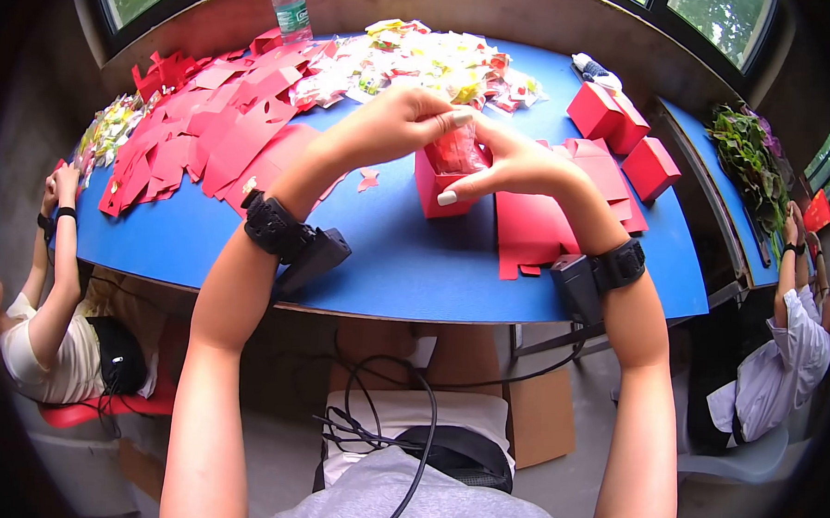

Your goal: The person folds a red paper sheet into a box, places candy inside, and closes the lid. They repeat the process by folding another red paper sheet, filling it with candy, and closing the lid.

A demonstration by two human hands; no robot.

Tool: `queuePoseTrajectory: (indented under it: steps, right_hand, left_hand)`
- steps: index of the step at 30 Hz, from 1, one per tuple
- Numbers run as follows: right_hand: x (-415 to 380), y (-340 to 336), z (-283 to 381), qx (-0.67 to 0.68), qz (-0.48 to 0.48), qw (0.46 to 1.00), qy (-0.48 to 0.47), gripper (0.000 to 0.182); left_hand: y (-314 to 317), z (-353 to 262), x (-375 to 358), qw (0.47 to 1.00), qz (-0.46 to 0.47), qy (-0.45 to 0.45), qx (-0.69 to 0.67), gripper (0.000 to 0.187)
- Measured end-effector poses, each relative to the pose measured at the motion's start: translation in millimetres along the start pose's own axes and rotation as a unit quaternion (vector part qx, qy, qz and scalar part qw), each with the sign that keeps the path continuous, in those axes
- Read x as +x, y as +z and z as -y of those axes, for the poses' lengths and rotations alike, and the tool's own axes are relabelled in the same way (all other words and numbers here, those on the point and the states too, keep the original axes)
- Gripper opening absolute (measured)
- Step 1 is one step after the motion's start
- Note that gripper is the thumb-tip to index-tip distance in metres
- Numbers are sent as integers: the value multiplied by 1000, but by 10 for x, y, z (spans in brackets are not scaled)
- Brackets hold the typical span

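A small red box (433,198) stands upright on the blue table in front of me, its top open. Out of that opening sticks a shiny red packet (456,156) in clear wrapping. My left hand (395,121) is closed at the packet's upper end, thumb and fingers pinching it; part of the grip is hidden. Curved around the right side of the box is my right hand (521,164), its thumb on the front wall and its fingers by the packet.
Flat red box blanks (244,136) spread over the table's left. White and yellow packets (424,60) lie at the back near a water bottle (293,15). Closed red boxes (650,167) and more red card (532,232) sit at right. People work at both sides.
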State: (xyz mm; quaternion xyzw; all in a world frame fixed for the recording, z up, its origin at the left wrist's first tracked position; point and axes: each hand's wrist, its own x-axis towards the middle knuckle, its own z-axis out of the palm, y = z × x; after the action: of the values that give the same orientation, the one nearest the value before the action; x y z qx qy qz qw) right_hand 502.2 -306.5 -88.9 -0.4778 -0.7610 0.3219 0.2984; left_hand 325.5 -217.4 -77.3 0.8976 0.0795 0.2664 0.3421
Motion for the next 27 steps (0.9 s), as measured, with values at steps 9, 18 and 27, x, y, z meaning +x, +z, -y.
queuePoseTrajectory:
  steps: [9, 18, 27]
  right_hand:
    - [2, 14, 11, -1, 1, 1000, 0, 92]
    - [-9, 21, 14, 24, -7, 1000, 6, 93]
    - [24, 12, -53, -67, -5, 997, -46, 58]
  left_hand:
    - [-67, 20, -22, 996, 26, -54, 63, 22]
    - [-147, 276, 21, 969, -149, -195, -22, 73]
    - [-336, 907, -89, 951, -74, -68, 292, 36]
